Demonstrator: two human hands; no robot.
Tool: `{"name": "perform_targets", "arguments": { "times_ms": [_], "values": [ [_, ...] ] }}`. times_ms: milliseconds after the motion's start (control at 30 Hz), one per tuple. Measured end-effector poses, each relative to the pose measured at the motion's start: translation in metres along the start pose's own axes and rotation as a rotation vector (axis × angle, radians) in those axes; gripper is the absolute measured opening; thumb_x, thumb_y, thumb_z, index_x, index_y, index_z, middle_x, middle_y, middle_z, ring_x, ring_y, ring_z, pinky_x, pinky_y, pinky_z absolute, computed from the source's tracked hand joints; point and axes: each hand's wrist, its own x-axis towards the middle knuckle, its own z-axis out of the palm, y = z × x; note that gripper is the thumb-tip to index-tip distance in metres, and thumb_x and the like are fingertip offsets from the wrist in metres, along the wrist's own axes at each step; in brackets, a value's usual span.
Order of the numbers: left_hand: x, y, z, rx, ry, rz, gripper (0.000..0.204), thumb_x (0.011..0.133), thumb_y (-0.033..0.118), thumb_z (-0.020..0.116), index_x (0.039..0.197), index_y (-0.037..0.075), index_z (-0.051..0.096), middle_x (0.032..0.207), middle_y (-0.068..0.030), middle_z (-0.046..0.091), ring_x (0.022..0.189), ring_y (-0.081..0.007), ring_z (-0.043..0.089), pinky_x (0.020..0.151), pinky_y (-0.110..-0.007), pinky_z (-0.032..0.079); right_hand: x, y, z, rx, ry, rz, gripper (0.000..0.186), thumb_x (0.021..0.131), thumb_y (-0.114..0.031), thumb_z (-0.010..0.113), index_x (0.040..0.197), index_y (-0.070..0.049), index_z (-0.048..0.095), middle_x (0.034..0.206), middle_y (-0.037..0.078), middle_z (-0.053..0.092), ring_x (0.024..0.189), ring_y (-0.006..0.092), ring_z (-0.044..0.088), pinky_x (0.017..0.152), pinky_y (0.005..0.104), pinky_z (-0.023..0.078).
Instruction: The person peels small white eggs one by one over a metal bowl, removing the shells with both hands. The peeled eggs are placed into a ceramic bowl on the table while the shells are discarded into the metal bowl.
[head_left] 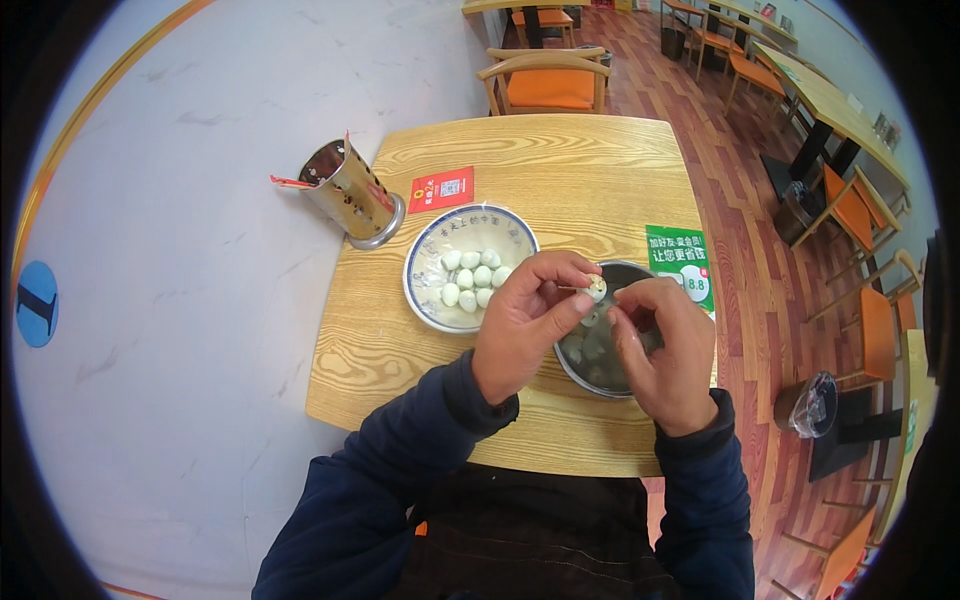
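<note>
My left hand point(520, 325) pinches a small egg point(597, 288), quail-sized, between thumb and fingers. Brownish, patchy shell shows on its upper side. Close by on the right, my right hand point(675, 345) has its thumb and forefinger drawn together; whatever is between them is too small to make out. Both hands are above a dark metal bowl point(592, 384) of cloudy water, with several pale pieces or eggs in it, partly covered by my hands. To the left, a white bowl with a blue rim point(425, 312) holds several smooth, pale peeled eggs point(466, 279).
A metal utensil holder point(352, 195) with red-tipped sticks stands at the table's left edge beside a red card point(442, 190). A green printed card point(680, 262) lies past the metal bowl. The wooden table point(540, 150) adjoins a white wall point(180, 300); an orange-seated chair point(548, 88) stands opposite.
</note>
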Motion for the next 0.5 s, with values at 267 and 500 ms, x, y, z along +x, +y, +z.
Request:
{"name": "perform_targets", "arguments": {
  "times_ms": [267,500],
  "values": [
    [-0.0021,-0.001,0.0009,-0.053,-0.041,0.003,0.023,0.1,-0.004,0.07,0.12,0.003,0.062,0.133,-0.0126,0.057,0.121,-0.0157,0.058,0.103,-0.031,0.053,-0.0004,0.002,0.0052,0.004,0.032,-0.067,0.025,0.086,0.0,0.082,0.105,-0.003,0.066,0.091,0.011,0.068,0.075,0.0259,0.069,0.065,0.0356,0.055],
    [-0.0026,-0.0007,0.0018,-0.021,-0.045,0.015,0.02,0.099,-0.005,0.071,0.116,0.003,0.062,0.131,-0.0112,0.056,0.12,-0.0155,0.058,0.103,-0.031,0.053,-0.0008,0.0011,0.0036,0.029,0.037,-0.078,0.022,0.087,0.003,0.079,0.104,-0.002,0.066,0.09,0.013,0.069,0.076,0.0267,0.072,0.066,0.0349,0.056]
  ]
}}
